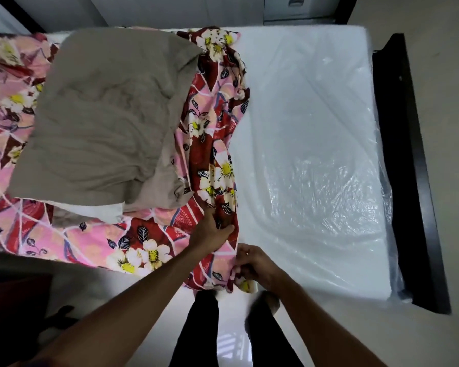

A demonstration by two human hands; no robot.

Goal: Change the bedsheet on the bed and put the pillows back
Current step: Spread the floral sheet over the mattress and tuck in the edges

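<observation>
Where the floral bedsheet [212,144] is bunched, plastic-wrapped mattress [316,128] shows.

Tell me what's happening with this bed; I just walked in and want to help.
A person stands at the bedside with both hands on the floral bedsheet: the left hand grips its bunched edge, the right hand pinches the part hanging over the side. The sheet, with a grey pillow on it, covers half the plastic-wrapped mattress.

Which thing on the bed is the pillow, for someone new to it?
Start at the plastic-wrapped mattress, bare on its right half. On the left half, atop the floral bedsheet, lies the pillow. It is the only plain grey-beige, unpatterned thing there.
</observation>
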